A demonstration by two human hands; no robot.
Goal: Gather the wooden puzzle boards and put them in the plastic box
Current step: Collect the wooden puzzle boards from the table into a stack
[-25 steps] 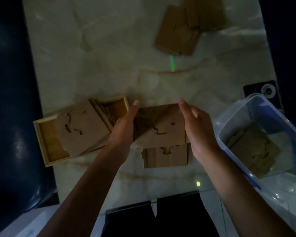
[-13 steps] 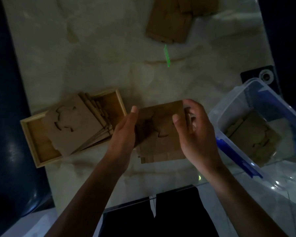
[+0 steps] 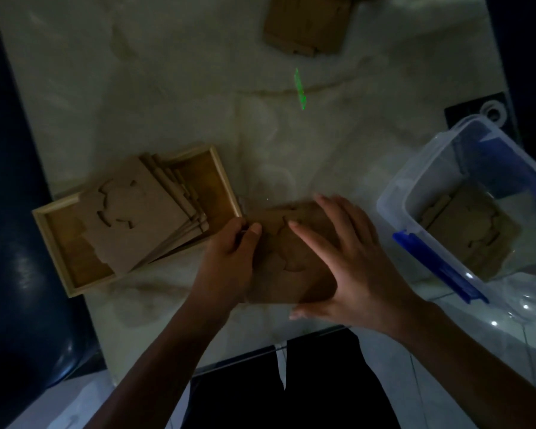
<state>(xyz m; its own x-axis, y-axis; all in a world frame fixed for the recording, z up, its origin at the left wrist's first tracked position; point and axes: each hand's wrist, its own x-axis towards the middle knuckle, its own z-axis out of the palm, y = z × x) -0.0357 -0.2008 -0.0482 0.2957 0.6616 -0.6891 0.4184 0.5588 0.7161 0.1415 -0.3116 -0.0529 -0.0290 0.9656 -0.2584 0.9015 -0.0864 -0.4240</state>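
The room is dim, and I am looking down on a pale, marble-patterned worktop [image 3: 167, 88] with faint brown veins running across it. A small green streak of light [image 3: 300, 89] lies on the surface toward the far side. Dark blue, glossy shapes flank the worktop on the left and far right; I cannot tell what they are. Below the near edge I see light floor tiles.

In the middle near part of the worktop sits a stack of wooden puzzle boards [image 3: 287, 255]. My left hand [image 3: 226, 261] grasps the stack's left edge, thumb curled over the top. My right hand [image 3: 344, 258] lies flat on top of it, fingers straight and spread, thumb along the near edge, pressing rather than clenching.

To the left, just beside my left hand, a shallow wooden tray [image 3: 56, 243] holds a fanned pile of boards [image 3: 136, 218] that leans out over the tray's near rim. At the far edge, partly cut off, lie more boards [image 3: 307, 26].

On the right stands the clear plastic box [image 3: 396, 193], with a blue latch [image 3: 440, 267] on its near rim. One puzzle board [image 3: 468, 236] lies flat inside on the bottom. Beyond the box, a small dark object with a white ring [image 3: 492, 111] rests at the worktop's right edge.
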